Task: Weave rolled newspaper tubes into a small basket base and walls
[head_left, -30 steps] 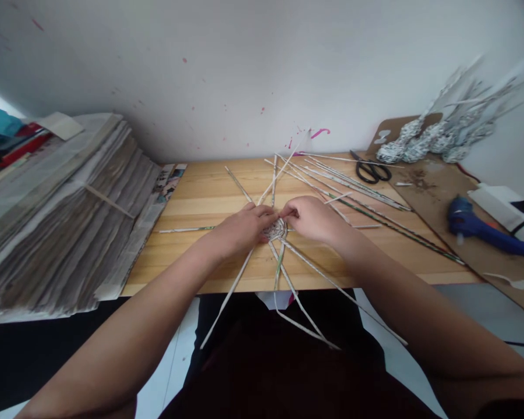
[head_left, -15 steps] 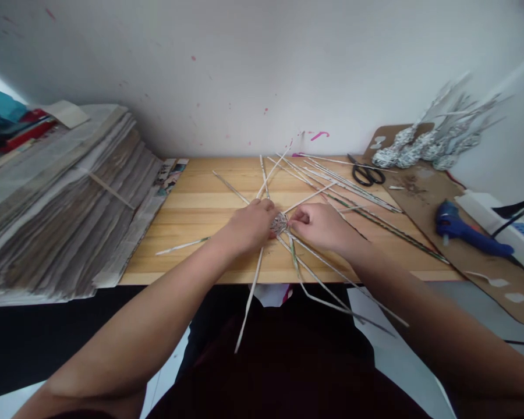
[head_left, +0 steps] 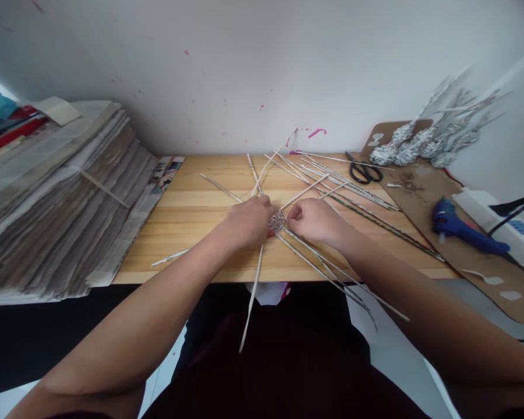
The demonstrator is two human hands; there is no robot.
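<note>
A small round woven base (head_left: 276, 222) of rolled newspaper tubes sits between my hands, with its long spokes fanning out in all directions. My left hand (head_left: 252, 221) is closed over the base's left side, its fingertips curled at the rim. My right hand (head_left: 315, 220) pinches at the right rim, thumb and index finger together on a paper tube that is mostly hidden by the fingers. One spoke (head_left: 254, 291) hangs over the table's front edge. Other spokes (head_left: 321, 259) run under my right forearm.
Loose paper tubes (head_left: 362, 214) lie on the right of the wooden table (head_left: 174, 218), near black scissors (head_left: 363, 171). A blue glue gun (head_left: 465, 228) and a power strip (head_left: 502, 218) are further right. A tall newspaper stack (head_left: 70, 203) stands left; wrapped paper bundles (head_left: 419, 145) stand back right.
The greenish tube that hung bent in front of the base has swung right, towards the spokes under my right forearm. The spokes have turned slightly. Both hands stay at the base.
</note>
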